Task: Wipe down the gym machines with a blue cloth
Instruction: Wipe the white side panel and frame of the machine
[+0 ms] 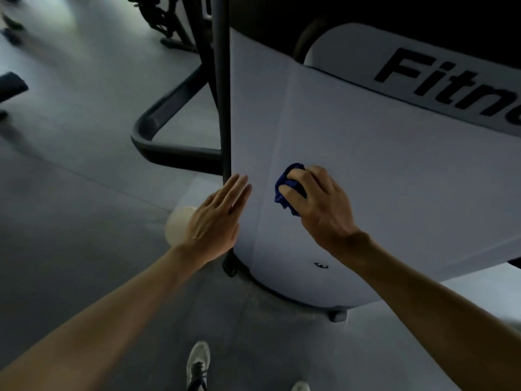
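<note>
A gym machine fills the right half of the view, its white curved cover (366, 170) bearing black lettering near the top right. My right hand (318, 204) grips a bunched blue cloth (284, 190) and presses it against the cover's lower middle. My left hand (217, 215) lies flat with straight fingers against the cover's left edge, beside a black upright post (224, 94). The cloth is partly hidden under my fingers.
A black tubular frame (158, 131) curves over the grey floor left of the post. A pale round object (177, 224) sits on the floor behind my left hand. Other dark machines (166, 21) stand at the top left. My shoes (198, 365) show at the bottom.
</note>
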The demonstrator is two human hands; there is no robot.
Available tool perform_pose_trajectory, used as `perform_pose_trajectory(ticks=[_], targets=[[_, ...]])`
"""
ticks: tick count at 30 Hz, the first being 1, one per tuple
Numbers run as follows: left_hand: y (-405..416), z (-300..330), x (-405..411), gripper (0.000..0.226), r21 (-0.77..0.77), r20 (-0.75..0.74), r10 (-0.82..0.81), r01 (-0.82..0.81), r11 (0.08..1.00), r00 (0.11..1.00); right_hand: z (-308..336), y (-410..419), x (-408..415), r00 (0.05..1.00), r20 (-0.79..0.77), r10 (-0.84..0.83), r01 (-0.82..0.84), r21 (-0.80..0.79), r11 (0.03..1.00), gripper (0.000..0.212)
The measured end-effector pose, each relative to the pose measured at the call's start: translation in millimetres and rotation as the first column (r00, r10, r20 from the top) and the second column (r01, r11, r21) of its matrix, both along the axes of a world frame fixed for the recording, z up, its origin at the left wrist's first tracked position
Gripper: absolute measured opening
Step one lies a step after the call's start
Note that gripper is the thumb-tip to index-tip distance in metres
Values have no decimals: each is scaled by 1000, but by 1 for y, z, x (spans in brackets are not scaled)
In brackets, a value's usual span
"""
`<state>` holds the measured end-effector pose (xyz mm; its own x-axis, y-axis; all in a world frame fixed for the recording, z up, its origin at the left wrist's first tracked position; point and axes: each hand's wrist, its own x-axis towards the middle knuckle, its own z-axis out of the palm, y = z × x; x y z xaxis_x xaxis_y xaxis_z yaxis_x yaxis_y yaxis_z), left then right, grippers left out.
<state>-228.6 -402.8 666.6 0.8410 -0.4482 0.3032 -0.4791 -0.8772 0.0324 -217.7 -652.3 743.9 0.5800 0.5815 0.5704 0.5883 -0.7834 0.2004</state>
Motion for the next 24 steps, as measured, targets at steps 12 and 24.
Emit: perform_pose_trajectory(ticks=[12,24], targets=[[-36,-31,-12,87,-153,71,148,-136,979,986,-30,5,16,987,77,144,-143,-12,990,43],[-7,-98,67,79,-365,356,92,47,930,930,-98,67,65,922,383,54,-40,-45,998,30]])
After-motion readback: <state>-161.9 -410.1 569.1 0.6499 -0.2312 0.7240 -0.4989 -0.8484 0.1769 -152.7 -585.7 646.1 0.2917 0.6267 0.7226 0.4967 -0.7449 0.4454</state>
